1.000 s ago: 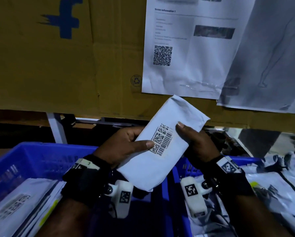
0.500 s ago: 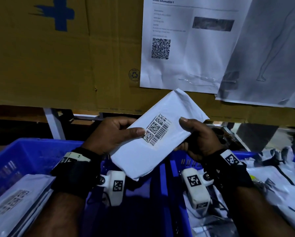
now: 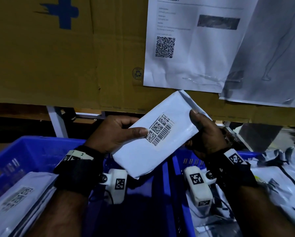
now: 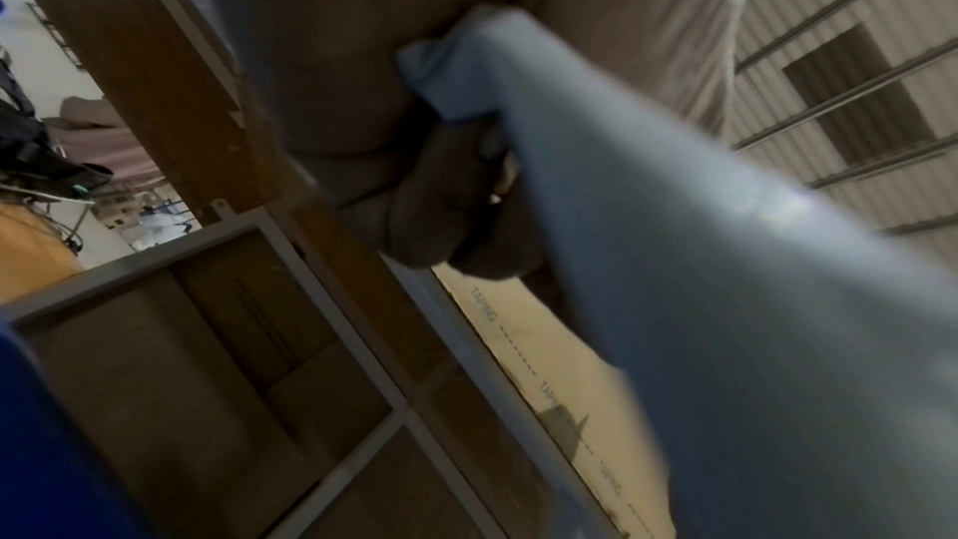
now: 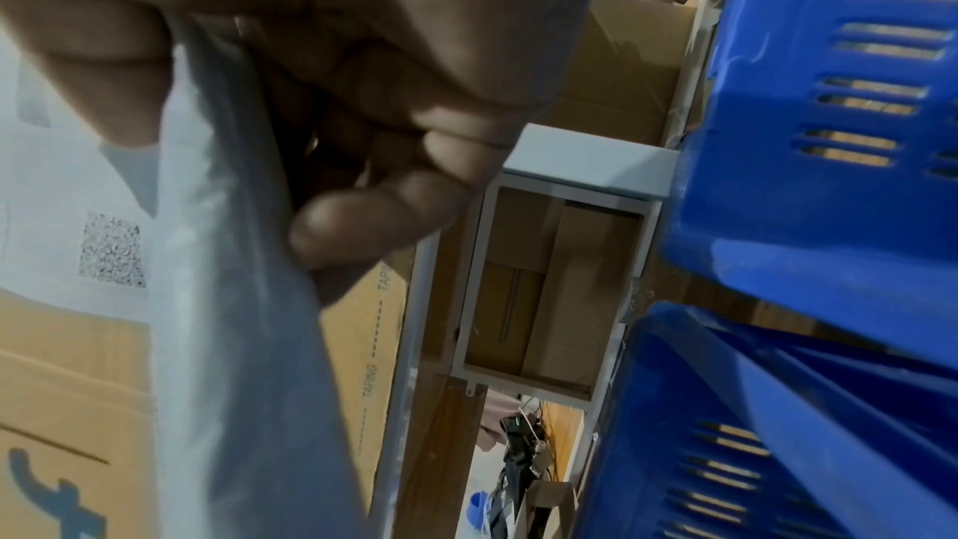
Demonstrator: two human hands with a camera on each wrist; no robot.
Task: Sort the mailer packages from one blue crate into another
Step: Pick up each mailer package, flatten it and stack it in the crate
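Brown cardboard sheeting (image 3: 58,62) fills the background from the head camera, with a printed sheet carrying a QR code (image 3: 186,45) taped to it. Up front, both hands are on one white mailer package (image 3: 153,144), held tilted in the air above the gap between two blue crates. The left hand (image 3: 112,134) grips its left edge, thumb pressed just beside the barcode label (image 3: 160,130); the right hand (image 3: 206,135) clamps the right edge, thumb on top. The left crate (image 3: 23,151) holds a white mailer with a label (image 3: 17,197), and the right crate (image 3: 186,161) holds a heap of grey mailers (image 3: 280,182).

Over to the left wrist: the package (image 4: 725,261) sweeps across, blurred, with fingers (image 4: 441,212) curled behind it and a metal shelf frame (image 4: 332,302) beyond.

Right wrist now: fingers (image 5: 373,220) curl behind the package (image 5: 233,343), thumb on its front, with blue crate walls (image 5: 829,138) at the right.
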